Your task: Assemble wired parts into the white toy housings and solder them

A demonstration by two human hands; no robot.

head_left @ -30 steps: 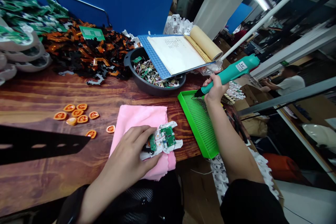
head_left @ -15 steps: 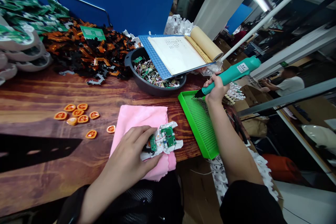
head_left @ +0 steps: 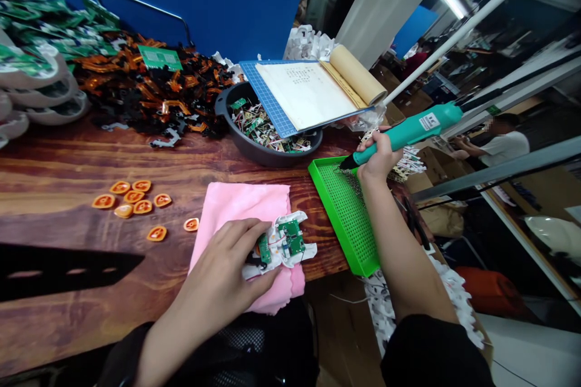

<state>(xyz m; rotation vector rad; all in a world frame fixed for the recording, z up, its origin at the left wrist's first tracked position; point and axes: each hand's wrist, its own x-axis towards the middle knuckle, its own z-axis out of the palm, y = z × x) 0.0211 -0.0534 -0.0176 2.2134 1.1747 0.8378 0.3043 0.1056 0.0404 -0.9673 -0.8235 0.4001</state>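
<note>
My left hand (head_left: 229,263) grips a white plastic housing (head_left: 275,257) with a green circuit board (head_left: 291,237) fitted in it; fingers hide its left end. The housing rests on a folded pink cloth (head_left: 227,199). My right hand (head_left: 377,157) is wrapped round a teal electric screwdriver (head_left: 420,126), tilted with its black nose (head_left: 348,162) down over the far end of a green perforated tray (head_left: 351,236). Small screws (head_left: 351,181) lie in the tray near the nose. Whether the bit touches a screw is too small to tell.
Several orange parts (head_left: 134,196) lie left of the cloth. Behind stand a dark basin (head_left: 263,156) of small boards, a blue clipboard with papers (head_left: 302,94) across it, and a heap of black-and-orange parts (head_left: 158,91). A person (head_left: 503,139) sits at the far right.
My right hand and the electric screwdriver have shifted slightly to the right, the nose still over the tray. My left hand and the housing stay in place.
</note>
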